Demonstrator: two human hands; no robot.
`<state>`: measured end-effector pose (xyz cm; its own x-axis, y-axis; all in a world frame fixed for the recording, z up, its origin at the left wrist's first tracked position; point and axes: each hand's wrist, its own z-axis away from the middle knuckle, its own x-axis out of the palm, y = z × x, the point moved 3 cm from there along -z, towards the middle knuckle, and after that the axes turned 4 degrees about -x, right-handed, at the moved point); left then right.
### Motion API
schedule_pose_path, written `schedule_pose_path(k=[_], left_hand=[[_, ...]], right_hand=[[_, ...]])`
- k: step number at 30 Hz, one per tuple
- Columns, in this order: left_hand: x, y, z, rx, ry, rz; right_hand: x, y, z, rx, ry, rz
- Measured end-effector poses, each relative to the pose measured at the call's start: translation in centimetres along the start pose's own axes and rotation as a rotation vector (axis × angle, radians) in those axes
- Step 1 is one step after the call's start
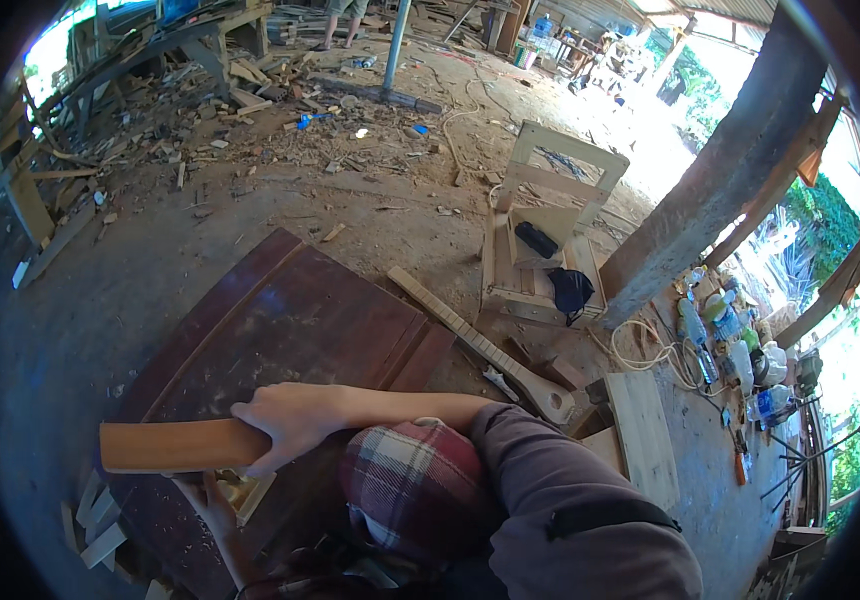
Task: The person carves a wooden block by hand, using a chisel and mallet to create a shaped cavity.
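My right hand (pixel 290 420) grips the right end of an orange-brown wooden board (pixel 165 446), held crosswise above a dark red-brown wooden panel (pixel 280 300) lying on the floor. My left hand (pixel 220 510) is below the board, beside a pale wooden piece (pixel 255 495); its fingers are partly hidden, and I cannot tell what they hold. My plaid-covered knee (pixel 410 470) rests at the panel's near side.
A wooden chair (pixel 500 280) with dark items stands ahead. A long slatted strip (pixel 460 325), planks (pixel 640 430), cord, bottles (pixel 770 400) and tools lie rightward, beside a post (pixel 700 180). Scrap wood (pixel 90 530) lies left. A person's legs (pixel 340 20) show far back.
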<state>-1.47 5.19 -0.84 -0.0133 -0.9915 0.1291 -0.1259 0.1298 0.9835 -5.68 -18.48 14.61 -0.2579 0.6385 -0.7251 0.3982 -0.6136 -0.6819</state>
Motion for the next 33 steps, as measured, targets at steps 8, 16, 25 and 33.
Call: schedule_pose_path(k=[8, 16, 25, 33], left_hand=[[0.8, -0.8, -1.5, 0.029, -0.200, -0.295], [5.5, 1.6, -1.2, 0.189, -0.281, -0.522], [7.0, 3.3, -2.7, 0.111, -0.329, -0.514], [6.7, 3.0, -0.9, 0.161, -0.311, -0.484]], right_hand=[[-1.7, -0.2, 1.2, -0.022, 0.092, -0.081], [-2.3, 0.9, 1.9, 0.073, 0.123, 0.005], [-1.6, 4.5, 1.8, 0.106, 0.216, -0.126], [6.8, 17.0, 4.7, 0.499, 0.297, -0.382]])
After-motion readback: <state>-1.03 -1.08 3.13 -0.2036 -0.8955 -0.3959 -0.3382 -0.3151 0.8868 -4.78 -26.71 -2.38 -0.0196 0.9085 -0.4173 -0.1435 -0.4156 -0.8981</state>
